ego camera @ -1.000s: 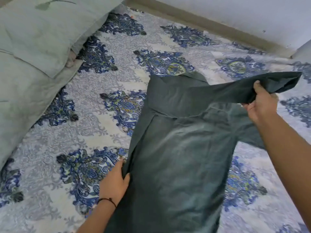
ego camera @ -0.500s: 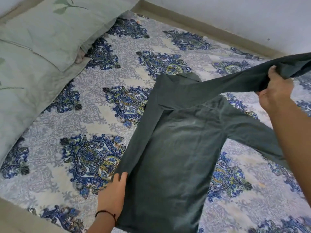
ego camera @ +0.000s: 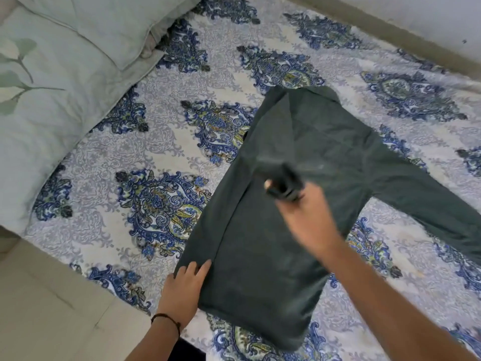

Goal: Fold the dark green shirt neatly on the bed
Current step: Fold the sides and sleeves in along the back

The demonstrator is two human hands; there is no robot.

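The dark green shirt (ego camera: 263, 261) lies flat on the bed (ego camera: 166, 142), collar toward the wall, its left side folded inward. My right hand (ego camera: 304, 212), blurred by motion, grips the cuff of one sleeve over the middle of the shirt's body. The other sleeve (ego camera: 426, 201) stretches out flat to the right. My left hand (ego camera: 186, 287), with a dark thread around the wrist, rests palm down on the shirt's lower left edge, fingers spread.
Two pale green pillows (ego camera: 59, 82) lie along the left side of the bed. The patterned blue and white sheet covers the mattress. A tiled floor (ego camera: 44, 308) shows at the lower left. A wall (ego camera: 416, 16) runs along the far side.
My right hand has swung the sleeve from high on the right down and left over the shirt's body. My left hand stays on the lower left edge. The camera view has shifted.
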